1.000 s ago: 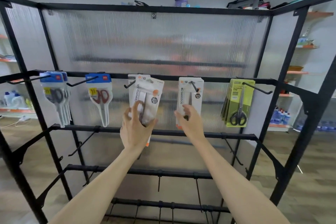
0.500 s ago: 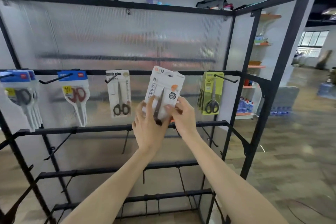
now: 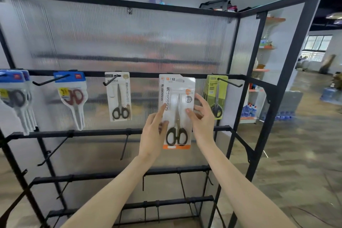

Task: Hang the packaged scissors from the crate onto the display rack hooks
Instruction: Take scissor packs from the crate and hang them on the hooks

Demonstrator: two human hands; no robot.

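The scissors pack (image 3: 176,109) now upright between both hands.

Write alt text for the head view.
Both hands, left hand and right hand, hold a white scissors pack up to the top bar of a black rack. Four other scissors packs hang from hooks along that bar: blue, blue, white and green.

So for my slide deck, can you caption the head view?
Both hands, left and right, hold a white scissors pack against the rack's top rail.
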